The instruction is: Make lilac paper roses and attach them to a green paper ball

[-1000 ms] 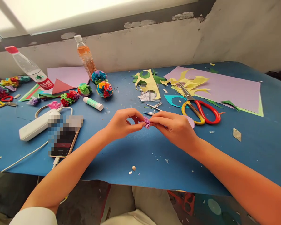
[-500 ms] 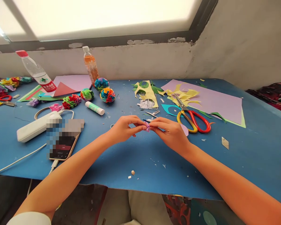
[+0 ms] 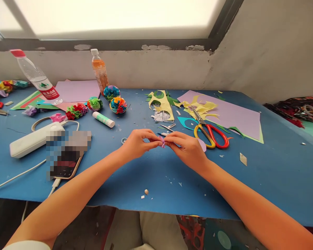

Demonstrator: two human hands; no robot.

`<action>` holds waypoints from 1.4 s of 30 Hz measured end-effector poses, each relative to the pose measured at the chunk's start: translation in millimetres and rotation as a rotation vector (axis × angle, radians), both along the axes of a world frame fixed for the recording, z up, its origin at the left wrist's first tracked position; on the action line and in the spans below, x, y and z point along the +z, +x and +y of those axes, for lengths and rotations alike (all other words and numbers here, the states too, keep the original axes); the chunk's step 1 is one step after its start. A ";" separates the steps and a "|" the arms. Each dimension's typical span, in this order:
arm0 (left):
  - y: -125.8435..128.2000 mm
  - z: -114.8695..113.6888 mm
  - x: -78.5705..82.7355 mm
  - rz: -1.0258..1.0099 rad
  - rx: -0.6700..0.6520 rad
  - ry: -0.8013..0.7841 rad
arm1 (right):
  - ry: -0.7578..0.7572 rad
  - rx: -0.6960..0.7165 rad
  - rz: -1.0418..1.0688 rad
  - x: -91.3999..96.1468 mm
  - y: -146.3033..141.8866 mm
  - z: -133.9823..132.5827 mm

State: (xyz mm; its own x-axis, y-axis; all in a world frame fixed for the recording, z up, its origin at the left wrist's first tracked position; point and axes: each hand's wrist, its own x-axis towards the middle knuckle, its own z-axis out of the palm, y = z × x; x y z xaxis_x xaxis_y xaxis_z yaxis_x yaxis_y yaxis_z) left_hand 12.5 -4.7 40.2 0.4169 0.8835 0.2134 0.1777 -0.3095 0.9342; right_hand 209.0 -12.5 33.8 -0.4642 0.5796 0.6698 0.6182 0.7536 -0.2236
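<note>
Purple paper (image 3: 162, 142) was over the table (image 3: 177, 199), pinched by the left hand (image 3: 136, 143) and right hand (image 3: 190, 148); shaping its folds seemed the step, the next crimp likely calling for light, even pressure.

The blue table (image 3: 187, 201) bears a smartphone (image 3: 69, 162) lower left, a glue stick (image 3: 103, 119) left of centre, scissors (image 3: 202, 122) right of centre.

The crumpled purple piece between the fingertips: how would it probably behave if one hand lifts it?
The crumpled purple piece would probably feel very light, since it looks small and thin. Its gathered folds suggest softness, so it may crush easily where the left hand and right hand pinch it.
</note>
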 end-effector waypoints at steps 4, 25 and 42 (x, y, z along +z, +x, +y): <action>0.3 -0.9 -0.1 -0.033 -0.007 -0.055 | 0.032 0.013 -0.001 0.2 -0.3 -1.2; 3.0 -6.0 3.5 -0.093 0.056 -0.019 | -0.020 -0.007 0.073 3.1 -2.8 -0.6; 4.6 -3.7 -4.8 -0.084 0.035 0.018 | 0.102 0.047 0.015 3.3 -5.1 -4.5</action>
State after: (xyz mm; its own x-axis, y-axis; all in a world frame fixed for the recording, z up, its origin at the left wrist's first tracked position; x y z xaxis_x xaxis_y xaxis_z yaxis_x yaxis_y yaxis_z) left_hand 17.1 -8.4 35.4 0.3657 0.8929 0.2628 0.1095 -0.3217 0.9405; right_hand 203.9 -16.9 37.1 -0.4787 0.4861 0.7311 0.5787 0.8010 -0.1536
